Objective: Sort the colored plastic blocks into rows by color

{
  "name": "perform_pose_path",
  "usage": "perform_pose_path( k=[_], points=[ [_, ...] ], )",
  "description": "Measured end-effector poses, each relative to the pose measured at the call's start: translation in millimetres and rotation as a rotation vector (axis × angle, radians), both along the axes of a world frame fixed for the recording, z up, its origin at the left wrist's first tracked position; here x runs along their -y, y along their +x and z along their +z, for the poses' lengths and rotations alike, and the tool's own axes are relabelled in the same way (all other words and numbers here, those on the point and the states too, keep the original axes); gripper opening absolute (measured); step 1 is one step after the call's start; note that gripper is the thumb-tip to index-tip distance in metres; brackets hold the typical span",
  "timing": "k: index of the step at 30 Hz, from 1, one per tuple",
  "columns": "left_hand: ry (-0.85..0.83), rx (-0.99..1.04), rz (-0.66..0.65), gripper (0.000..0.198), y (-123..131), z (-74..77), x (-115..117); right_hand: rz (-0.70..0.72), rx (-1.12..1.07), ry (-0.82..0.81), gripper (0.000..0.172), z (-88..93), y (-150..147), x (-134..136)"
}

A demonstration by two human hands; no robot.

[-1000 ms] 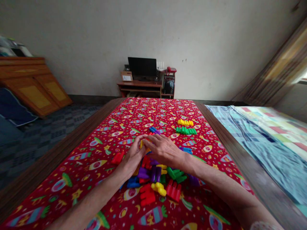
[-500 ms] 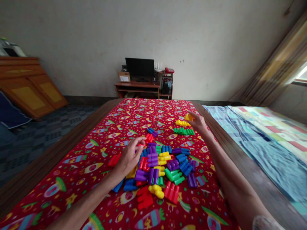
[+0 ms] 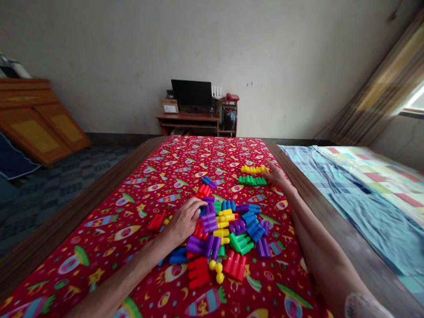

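a: what's changed from half a second ago?

b: the right hand (image 3: 276, 176) held a yellow piece above the yellow row (image 3: 254, 169) then. now that hand is empty, fingers loosely spread, resting on the red cloth (image 3: 139, 194) just right of the green row (image 3: 252, 180). the yellow row looks longer at its right end, and it lies just behind the green row.

a: and the left hand?

b: the left hand (image 3: 185, 218) has slid a little nearer the pile of blocks (image 3: 225, 232). it lies palm down on the pile's left edge, fingers curled over a purple block (image 3: 209, 201). i can't tell whether it actually grips it.

a: anything else moved?

b: a yellow block (image 3: 216, 269) at the front of the pile sits differently, showing round studs now. the lone red block (image 3: 156, 221) left of the hand stays put on the desk (image 3: 99, 190).
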State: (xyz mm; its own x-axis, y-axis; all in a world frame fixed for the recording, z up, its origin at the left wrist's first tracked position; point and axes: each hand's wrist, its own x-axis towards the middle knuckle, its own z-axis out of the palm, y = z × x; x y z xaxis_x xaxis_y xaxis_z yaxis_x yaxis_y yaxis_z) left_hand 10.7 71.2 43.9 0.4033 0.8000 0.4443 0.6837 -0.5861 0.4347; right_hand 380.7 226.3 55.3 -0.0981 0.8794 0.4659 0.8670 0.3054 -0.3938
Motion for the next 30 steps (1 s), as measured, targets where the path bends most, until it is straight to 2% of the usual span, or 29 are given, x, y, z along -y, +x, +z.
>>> perform_pose_path(
  k=[3, 6, 8, 10, 13, 15, 18, 22, 27, 30],
  points=[
    [-0.009, 0.001, 0.0, 0.033, 0, 0.4, 0, -0.038, -0.029, 0.036, 0.043, 15.7, -8, 5],
    [-0.012, 0.007, -0.001, 0.032, 0, -0.8, 0, 0.054, -0.06, 0.051, 0.032, 40.4, -32, 16],
    [-0.012, 0.014, 0.001, 0.032, 0, -2.3, -1, 0.22, -0.083, 0.033, 0.027, 56.4, -57, 30],
    [-0.016, 0.025, -0.001, 0.033, 0, -3.4, -1, 0.452, -0.064, -0.03, 0.025, 68.0, -86, 50],
    [-0.016, 0.058, 0.0, 0.035, 0, -2.4, 0, 0.786, 0.169, -0.256, 0.022, 75.5, -121, 83],
    [-0.02, 0.069, 0.0, 0.034, 0, -0.4, 2, 0.895, 0.388, -0.376, 0.022, 76.4, -134, 100],
    [-0.036, 0.054, -0.008, 0.033, 1, 1.7, 3, 0.884, 0.567, -0.4, 0.028, 76.5, -141, 115],
    [-0.042, 0.055, -0.005, 0.031, 1, 0.4, 2, 0.867, 0.571, -0.416, 0.033, 76.3, -142, 119],
    [-0.042, 0.067, -0.013, 0.03, 1, 0.2, 2, 0.893, 0.443, -0.408, 0.018, 75.7, -142, 107],
    [-0.04, 0.047, -0.005, 0.03, 2, 1.3, 2, 0.755, 0.228, -0.31, 0.021, 74.1, -124, 81]
  ],
)
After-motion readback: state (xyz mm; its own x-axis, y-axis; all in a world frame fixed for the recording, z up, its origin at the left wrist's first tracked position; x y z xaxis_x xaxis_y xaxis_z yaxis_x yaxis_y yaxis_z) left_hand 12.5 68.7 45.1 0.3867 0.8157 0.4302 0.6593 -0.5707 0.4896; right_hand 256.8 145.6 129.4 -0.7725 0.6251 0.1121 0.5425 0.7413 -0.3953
